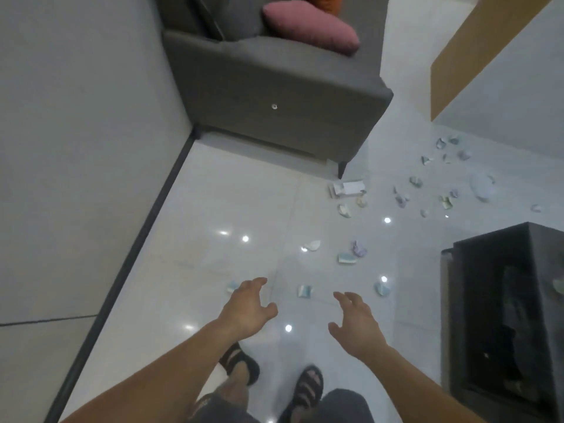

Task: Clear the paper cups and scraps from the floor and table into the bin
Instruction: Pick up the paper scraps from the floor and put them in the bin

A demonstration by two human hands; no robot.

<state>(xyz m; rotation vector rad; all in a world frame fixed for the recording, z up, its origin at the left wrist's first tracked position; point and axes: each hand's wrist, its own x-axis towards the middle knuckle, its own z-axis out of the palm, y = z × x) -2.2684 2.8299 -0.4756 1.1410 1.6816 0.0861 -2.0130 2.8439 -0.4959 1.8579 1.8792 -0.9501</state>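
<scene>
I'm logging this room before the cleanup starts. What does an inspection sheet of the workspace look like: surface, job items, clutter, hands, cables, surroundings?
Surface: glossy white tiled floor, showing lamp reflections.
Job's things: many small paper scraps scattered over the middle and right of the floor; a larger white folded paper near the corner of the grey sofa; dark bin at right, its top open.
Clutter: nothing seen beyond the scraps.
Hands: left hand and right hand are both open and empty, held out above the floor.
Cables: nothing seen.
Surroundings: pink cushion on the sofa; grey wall at left.
</scene>
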